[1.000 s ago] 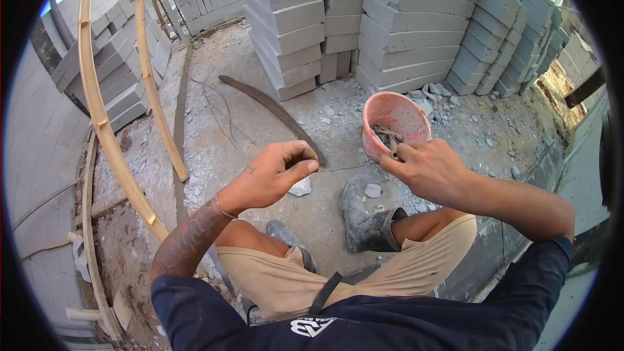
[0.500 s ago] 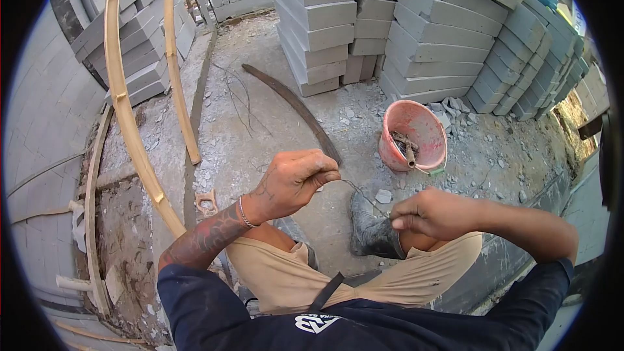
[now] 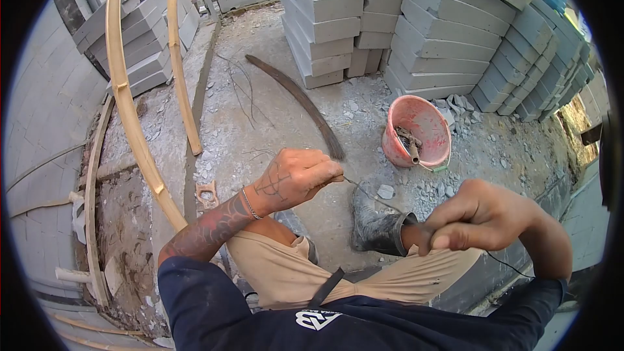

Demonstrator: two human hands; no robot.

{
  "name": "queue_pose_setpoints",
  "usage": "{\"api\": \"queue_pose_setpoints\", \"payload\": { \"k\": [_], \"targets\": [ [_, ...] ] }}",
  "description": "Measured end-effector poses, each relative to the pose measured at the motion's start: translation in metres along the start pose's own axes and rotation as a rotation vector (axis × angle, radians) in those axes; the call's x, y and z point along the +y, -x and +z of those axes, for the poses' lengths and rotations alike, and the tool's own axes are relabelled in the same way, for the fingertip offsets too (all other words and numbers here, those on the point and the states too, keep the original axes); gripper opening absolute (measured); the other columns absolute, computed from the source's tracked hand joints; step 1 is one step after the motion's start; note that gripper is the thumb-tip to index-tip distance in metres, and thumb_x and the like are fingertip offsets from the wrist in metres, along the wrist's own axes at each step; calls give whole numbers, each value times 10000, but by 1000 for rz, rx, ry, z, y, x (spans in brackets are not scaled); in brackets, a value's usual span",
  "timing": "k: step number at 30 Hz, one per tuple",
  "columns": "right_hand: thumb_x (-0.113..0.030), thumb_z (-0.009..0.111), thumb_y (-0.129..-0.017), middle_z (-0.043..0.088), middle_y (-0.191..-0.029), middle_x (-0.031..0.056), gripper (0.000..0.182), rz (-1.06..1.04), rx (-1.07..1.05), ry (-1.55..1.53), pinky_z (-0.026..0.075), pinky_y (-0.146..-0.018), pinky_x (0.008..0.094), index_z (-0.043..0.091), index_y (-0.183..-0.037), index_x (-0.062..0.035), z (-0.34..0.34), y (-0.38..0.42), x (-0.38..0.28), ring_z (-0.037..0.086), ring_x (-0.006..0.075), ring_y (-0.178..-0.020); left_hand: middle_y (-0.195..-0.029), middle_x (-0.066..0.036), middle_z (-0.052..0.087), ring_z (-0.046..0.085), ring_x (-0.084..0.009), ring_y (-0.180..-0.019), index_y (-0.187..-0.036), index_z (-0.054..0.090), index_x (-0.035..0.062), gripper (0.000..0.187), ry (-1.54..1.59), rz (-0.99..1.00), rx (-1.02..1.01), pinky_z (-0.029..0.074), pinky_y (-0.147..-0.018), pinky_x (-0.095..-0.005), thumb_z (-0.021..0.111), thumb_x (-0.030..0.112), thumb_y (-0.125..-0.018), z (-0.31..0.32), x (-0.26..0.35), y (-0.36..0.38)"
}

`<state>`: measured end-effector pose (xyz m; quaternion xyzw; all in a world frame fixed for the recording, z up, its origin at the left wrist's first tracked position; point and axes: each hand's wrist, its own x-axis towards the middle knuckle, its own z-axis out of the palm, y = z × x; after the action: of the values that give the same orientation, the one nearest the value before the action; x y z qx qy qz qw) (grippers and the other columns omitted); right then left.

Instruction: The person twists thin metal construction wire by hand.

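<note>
Left grip (image 3: 296,179) and right grip (image 3: 480,218) hold wire (image 3: 378,199) above gritty concrete (image 3: 289,127), blocks (image 3: 335,10) beyond

wire (image 3: 370,194) partly hidden, block stacks (image 3: 325,32) cropped

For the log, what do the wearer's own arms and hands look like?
Both hands are ungloved. The left hand has linear tattoos on its back, with more patterned ones up the forearm, and a thin silver-coloured chain bracelet at the wrist. The right hand shows no bracelet. Dark navy short sleeves cover the upper arms.
</note>
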<state>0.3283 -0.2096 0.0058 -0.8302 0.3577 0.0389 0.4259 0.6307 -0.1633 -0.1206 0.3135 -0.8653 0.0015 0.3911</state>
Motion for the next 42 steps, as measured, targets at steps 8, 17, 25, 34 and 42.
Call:
{"api": "queue_pose_setpoints", "payload": {
  "k": [8, 17, 25, 34, 42],
  "targets": [
    [-256, 497, -991, 532, -603, 60, 274, -54, -265, -3, 438, -598, 314, 643, -940, -30, 46, -16, 31, 518, 170, -576, -575, 12, 422, 458, -125, -487, -820, 601, 59, 182, -307, 269, 137, 356, -409, -275, 718, 142, -708, -19, -5, -1],
    [-187, 573, -922, 555, -578, 117, 218, -36, 277, 263, 432, -558, 357, 650, -883, 13, -11, -15, 18, 516, 254, -519, -610, -20, 513, 526, -168, -521, -832, 597, 61, 164, -281, 99, -32, 424, -459, -296, 719, 148, -765, -25, -17, 2],
    [-175, 564, -918, 639, -705, 141, 157, -330, 108, 453, 486, -637, 415, 647, -915, -41, 29, -8, 32, 636, 341, -692, -703, -133, 613, 623, -290, -632, -898, 613, 30, 128, -211, -318, -81, 481, -561, -352, 678, 26, -788, -59, -44, 48],
    [-243, 451, -1002, 552, -571, 5, 304, 77, -274, -85, 409, -520, 240, 635, -1080, -15, -26, -17, 45, 475, 54, -497, -693, -89, 613, 609, -198, -570, -938, 612, 4, 179, -49, 31, -85, 465, -456, -297, 659, 40, -769, -96, 66, 26],
    [-265, 444, -1010, 531, -471, 27, 376, -360, -259, -366, 377, -416, 234, 649, -1057, 46, -24, 23, -22, 494, 84, -382, -645, -79, 516, 543, -234, -532, -795, 553, 38, 164, -149, -249, -72, 427, -473, -344, 677, -11, -700, -67, 15, 79]
  ]
}}
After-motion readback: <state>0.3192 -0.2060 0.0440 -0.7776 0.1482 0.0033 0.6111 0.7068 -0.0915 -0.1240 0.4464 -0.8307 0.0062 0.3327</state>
